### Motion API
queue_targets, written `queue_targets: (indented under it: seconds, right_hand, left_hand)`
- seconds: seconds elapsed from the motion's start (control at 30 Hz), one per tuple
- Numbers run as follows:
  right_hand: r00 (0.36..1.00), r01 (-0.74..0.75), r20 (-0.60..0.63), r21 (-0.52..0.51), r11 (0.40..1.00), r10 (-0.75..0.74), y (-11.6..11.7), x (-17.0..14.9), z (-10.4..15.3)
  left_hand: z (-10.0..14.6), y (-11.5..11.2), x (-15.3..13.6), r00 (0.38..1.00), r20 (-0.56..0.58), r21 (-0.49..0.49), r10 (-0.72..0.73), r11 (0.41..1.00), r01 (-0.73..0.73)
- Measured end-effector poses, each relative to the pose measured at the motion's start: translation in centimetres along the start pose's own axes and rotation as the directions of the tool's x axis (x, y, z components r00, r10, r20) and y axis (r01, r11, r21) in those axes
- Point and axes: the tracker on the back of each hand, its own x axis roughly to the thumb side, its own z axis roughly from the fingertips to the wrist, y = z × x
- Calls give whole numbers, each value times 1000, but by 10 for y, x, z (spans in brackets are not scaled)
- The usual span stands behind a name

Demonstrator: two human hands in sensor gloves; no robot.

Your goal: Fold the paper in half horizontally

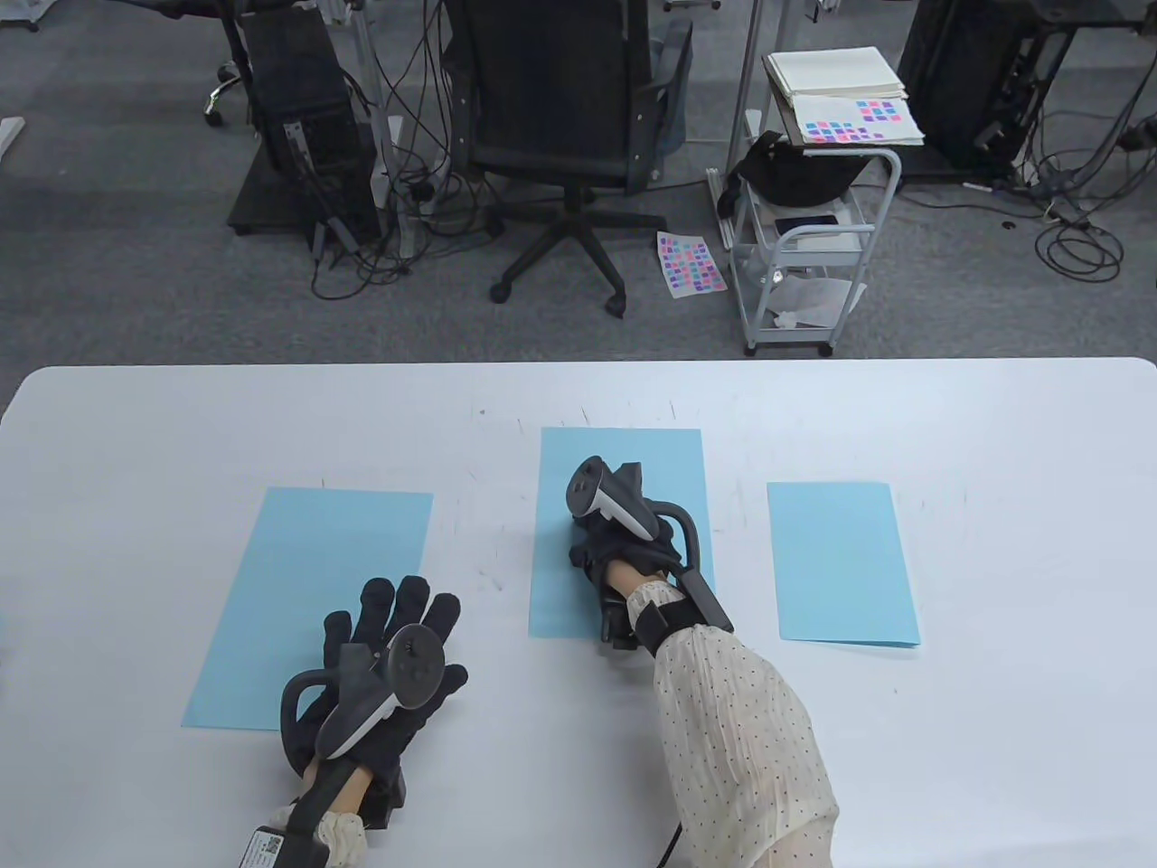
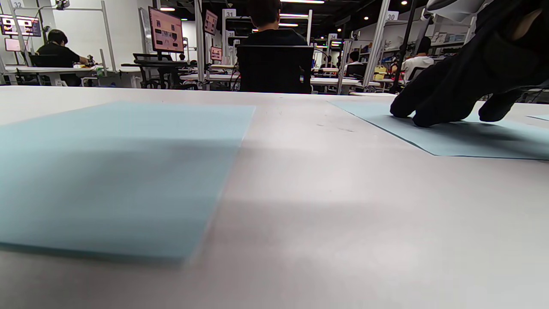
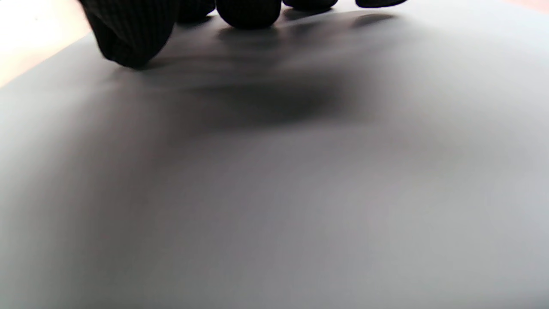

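Three light blue paper sheets lie flat on the white table (image 1: 136, 452). My right hand (image 1: 607, 541) rests on the middle sheet (image 1: 673, 470), its fingertips (image 3: 248, 10) pressing down on the paper surface (image 3: 274, 193). The left wrist view shows those fingertips (image 2: 429, 111) touching the middle sheet (image 2: 472, 139), thumb held apart. My left hand (image 1: 398, 637) lies flat with fingers spread, over the lower right part of the left sheet (image 1: 307, 561) and the table beside it. The left sheet also shows in the left wrist view (image 2: 107, 171). Neither hand grips anything.
A third, smaller-looking blue sheet (image 1: 841, 561) lies at the right, untouched. Beyond the table's far edge stand an office chair (image 1: 569, 117), a white cart (image 1: 804, 244) with papers and a computer tower (image 1: 298, 108). Bare table surrounds the sheets.
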Motion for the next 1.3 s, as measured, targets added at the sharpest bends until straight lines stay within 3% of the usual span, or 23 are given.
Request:
queue_targets:
  seconds: [0.6, 0.97, 1.1, 1.3]
  right_hand:
    - [999, 22, 50, -3, 1000, -22, 35, -8, 70]
    - [998, 5, 62, -31, 1000, -3, 52, -6, 100]
    - [998, 2, 69, -31, 1000, 0, 51, -7, 107]
    - [989, 72, 134, -61, 996, -63, 27, -32, 128]
  left_hand:
    - [3, -2, 6, 1000, 19, -12, 8, 1000, -7]
    - [5, -3, 12, 999, 39, -21, 0, 1000, 1]
    - [5, -4, 12, 999, 46, -24, 9, 1000, -8]
    - [4, -4, 13, 999, 53, -22, 13, 1000, -12]
